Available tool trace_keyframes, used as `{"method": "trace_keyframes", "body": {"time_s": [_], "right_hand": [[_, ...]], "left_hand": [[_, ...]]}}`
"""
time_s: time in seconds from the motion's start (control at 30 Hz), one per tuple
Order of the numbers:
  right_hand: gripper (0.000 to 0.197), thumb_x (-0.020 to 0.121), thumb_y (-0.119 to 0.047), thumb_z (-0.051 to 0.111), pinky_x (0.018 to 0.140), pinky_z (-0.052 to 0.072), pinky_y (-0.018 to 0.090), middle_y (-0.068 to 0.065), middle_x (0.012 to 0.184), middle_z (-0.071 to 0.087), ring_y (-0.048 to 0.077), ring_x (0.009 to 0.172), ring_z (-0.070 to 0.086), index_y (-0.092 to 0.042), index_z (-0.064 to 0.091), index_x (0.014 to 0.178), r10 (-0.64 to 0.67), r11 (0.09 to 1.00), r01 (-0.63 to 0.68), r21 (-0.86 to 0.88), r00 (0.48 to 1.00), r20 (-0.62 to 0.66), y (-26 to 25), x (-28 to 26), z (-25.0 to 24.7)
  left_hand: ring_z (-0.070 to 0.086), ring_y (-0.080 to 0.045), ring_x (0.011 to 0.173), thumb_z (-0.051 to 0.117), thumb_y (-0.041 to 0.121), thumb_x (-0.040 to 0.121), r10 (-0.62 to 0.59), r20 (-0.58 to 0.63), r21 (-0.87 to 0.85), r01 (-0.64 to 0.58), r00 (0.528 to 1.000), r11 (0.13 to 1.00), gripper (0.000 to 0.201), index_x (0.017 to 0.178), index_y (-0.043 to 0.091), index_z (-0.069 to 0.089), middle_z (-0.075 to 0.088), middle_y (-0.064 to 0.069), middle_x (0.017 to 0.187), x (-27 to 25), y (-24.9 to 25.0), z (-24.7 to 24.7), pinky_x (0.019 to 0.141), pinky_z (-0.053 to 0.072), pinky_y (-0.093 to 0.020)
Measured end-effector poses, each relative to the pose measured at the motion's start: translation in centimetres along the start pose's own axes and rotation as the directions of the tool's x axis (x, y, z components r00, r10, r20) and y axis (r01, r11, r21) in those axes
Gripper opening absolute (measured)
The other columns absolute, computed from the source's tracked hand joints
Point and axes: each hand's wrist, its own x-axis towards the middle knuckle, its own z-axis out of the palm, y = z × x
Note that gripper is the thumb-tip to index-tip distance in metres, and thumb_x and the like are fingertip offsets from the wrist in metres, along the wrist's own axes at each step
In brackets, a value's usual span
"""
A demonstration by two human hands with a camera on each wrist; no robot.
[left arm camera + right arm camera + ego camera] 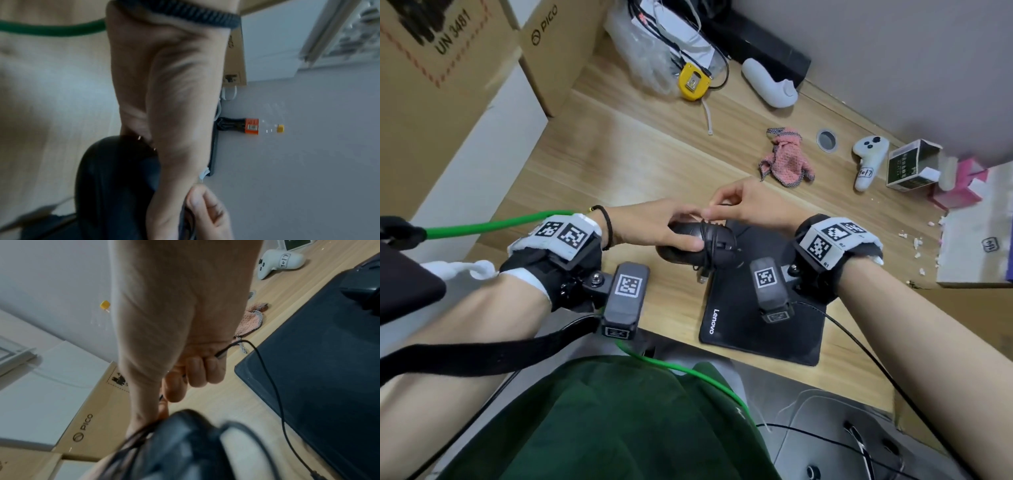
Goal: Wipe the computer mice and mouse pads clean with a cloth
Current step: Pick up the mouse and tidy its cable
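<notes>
Evidently the left hand (654,222) wraps its fingers round the black mouse (698,245), lifted just above the mouse pad's (763,329) far left corner, so the right hand (750,205) can pinch its cable (267,369), likely unwinding it before wiping. Meanwhile the pink cloth (787,157) lies untouched on the worktop (637,161), farther right.

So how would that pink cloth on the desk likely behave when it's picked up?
The pink cloth lies crumpled with loose corners, so it would probably hang floppy. It looks thin and knitted, so likely light. Its textured weave should grip well, not slip or roll.
</notes>
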Motion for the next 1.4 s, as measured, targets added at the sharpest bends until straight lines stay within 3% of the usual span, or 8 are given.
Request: {"method": "trace_keyframes", "body": {"time_s": [0.2,0.3,0.43,0.53,0.67,0.87,1.07,1.4], "right_hand": [[0.029,0.092,-0.01,0.061,0.047,0.021,0.021,0.0,0.056,0.038,0.011,0.051,0.026,-0.017,0.058,0.064,0.031,0.965,-0.022,0.263,0.999,-0.029,1.7,0.1,0.8],[0.032,0.094,-0.013,0.056,0.045,0.022,0.019,-0.003,0.052,0.033,0.01,0.048,0.025,-0.02,0.058,0.062,0.035,0.979,-0.037,0.198,0.999,0.012,2.2,0.1,1.9],[0.027,0.1,-0.031,0.047,0.044,0.033,0.017,-0.01,0.048,0.041,0.004,0.04,0.035,-0.016,0.069,0.105,0.134,0.988,-0.122,-0.094,0.982,0.135,2.1,-0.5,3.1],[0.031,0.1,-0.03,0.045,0.044,0.033,0.011,-0.004,0.056,0.044,0.002,0.039,0.037,-0.014,0.071,0.103,0.132,0.976,-0.098,-0.196,0.977,0.167,0.4,-0.8,2.5],[0.022,0.095,-0.022,0.057,0.046,0.029,0.013,-0.014,0.039,0.046,0.002,0.04,0.039,-0.015,0.074,0.083,0.009,0.954,0.022,-0.298,0.995,0.101,-1.7,-0.8,0.3],[0.027,0.083,-0.028,0.074,0.045,0.022,0.014,-0.009,0.051,0.042,0.003,0.044,0.03,-0.004,0.066,0.073,-0.028,0.996,0.024,-0.082,0.999,-0.038,-1.0,-0.8,-1.3],[0.015,0.076,-0.008,0.054,0.048,0.021,0.022,-0.001,0.054,0.043,0.013,0.054,0.029,-0.007,0.057,0.061,-0.01,0.97,0.032,0.242,0.996,-0.089,0.4,-1.3,1.4],[0.029,0.101,-0.013,0.038,0.047,0.041,0.016,0.002,0.058,0.052,0.014,0.044,0.049,-0.01,0.061,0.084,0.19,0.974,-0.17,0.149,0.972,-0.135,5.6,-3.6,5.8]], "left_hand": [[0.066,-0.021,0.1,0.089,0.034,0.055,0.083,-0.176,-0.568,-0.17,0.981,0.805,0.095,0.133,0.005,0.043,0.066,-0.014,0.113,-1.2,-0.6,-0.6,0.088,0.054,-0.028],[0.066,-0.02,0.1,0.083,0.021,0.069,0.021,-0.297,-0.581,-0.197,0.955,0.79,0.075,0.133,0.003,0.047,0.068,-0.012,0.111,-0.9,-0.3,-0.4,0.089,0.053,-0.027],[0.065,-0.02,0.101,0.077,0.017,0.078,-0.163,-0.565,-0.447,-0.134,0.809,0.885,0.043,0.116,0.018,0.058,0.068,-0.008,0.106,0.5,-0.9,0.0,0.085,0.051,-0.025],[0.064,-0.015,0.098,0.086,0.03,0.066,-0.245,-0.686,-0.322,0.016,0.685,0.947,0.052,0.108,0.024,0.057,0.065,-0.001,0.104,1.2,-2.1,0.0,0.084,0.051,-0.028],[0.065,-0.011,0.099,0.087,0.031,0.064,-0.086,-0.607,-0.024,0.09,0.79,0.996,0.045,0.103,0.023,0.067,0.069,0.005,0.103,1.0,-1.9,0.1,0.09,0.051,-0.026],[0.064,0.002,0.094,0.07,0.008,0.08,0.053,-0.08,-0.095,-0.061,0.995,0.994,0.029,0.108,0.017,0.065,0.07,0.009,0.103,-1.6,0.6,0.2,0.079,0.047,-0.01],[0.069,-0.015,0.095,0.089,0.037,0.053,0.144,-0.206,-0.598,-0.242,0.968,0.764,0.078,0.118,0.01,0.056,0.072,-0.004,0.103,-1.3,0.5,0.1,0.082,0.055,-0.026],[0.064,-0.016,0.082,0.077,0.018,0.079,-0.224,-0.58,-0.482,-0.108,0.783,0.87,0.041,0.115,0.015,0.058,0.068,-0.006,0.096,3.7,-1.0,4.1,0.071,0.051,-0.022]]}}
